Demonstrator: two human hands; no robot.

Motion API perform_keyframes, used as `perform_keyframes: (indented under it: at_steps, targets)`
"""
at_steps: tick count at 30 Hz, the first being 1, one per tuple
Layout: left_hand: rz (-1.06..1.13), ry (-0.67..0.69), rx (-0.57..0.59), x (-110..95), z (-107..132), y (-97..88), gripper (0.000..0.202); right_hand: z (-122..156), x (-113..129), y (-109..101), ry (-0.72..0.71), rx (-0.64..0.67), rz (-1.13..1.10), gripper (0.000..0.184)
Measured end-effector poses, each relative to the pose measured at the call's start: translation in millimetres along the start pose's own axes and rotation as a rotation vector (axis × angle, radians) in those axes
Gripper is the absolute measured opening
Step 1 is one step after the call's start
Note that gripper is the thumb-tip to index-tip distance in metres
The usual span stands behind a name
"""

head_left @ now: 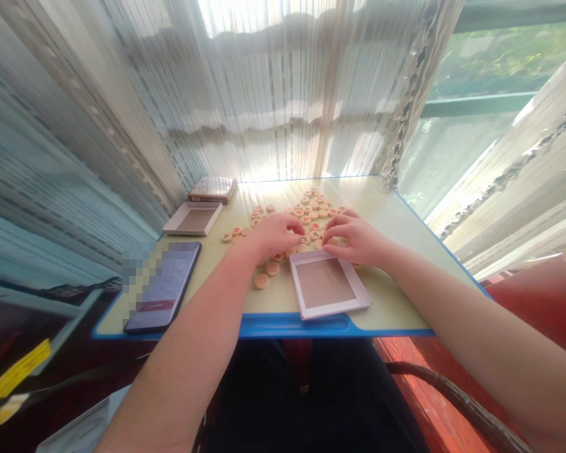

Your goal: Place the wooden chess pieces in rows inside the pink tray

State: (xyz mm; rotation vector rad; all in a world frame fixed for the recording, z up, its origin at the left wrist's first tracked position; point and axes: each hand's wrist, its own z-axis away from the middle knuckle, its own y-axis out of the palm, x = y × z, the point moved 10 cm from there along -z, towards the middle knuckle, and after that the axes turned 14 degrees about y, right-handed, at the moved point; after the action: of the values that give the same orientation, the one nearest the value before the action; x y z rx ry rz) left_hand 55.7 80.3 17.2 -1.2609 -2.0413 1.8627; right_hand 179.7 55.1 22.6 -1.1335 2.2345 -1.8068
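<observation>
Round wooden xiangqi pieces (305,220) with red and black characters lie scattered across the middle of a small table. My left hand (277,234) hovers low over the left part of the spread, fingers bent and a little apart, covering some pieces. Just right of it, my right hand (351,236) rests palm down over other pieces with its fingers spread. Whether either palm touches a piece is hidden. In front of the hands sits a shallow white open box half (298,286), with nothing in it. Two blank-faced pieces (261,281) lie left of this box.
The pale table (396,302) has a blue rim. At its left are a phone (167,283), a second white box half (170,224) and a wrapped flat box (213,187). Curtains (273,94) hang behind the far edge, with a window (490,75) at the right.
</observation>
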Motion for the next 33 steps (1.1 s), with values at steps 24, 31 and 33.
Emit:
perform_keyframes:
  at_steps: [24,31,33]
  targets:
    - [0.067,-0.06,0.129,-1.7,7.5,5.5,0.018,-4.1,-10.6,-5.2,0.008,0.0,-0.02,0.014]
    - [0.076,0.057,0.265,-8.1,5.4,14.3,0.03,-4.9,-10.0,-2.6,0.004,0.019,-0.019,0.021]
    - [0.106,0.05,0.272,-5.2,5.7,16.2,0.032,-5.2,-11.1,-2.3,0.011,0.023,-0.021,0.023]
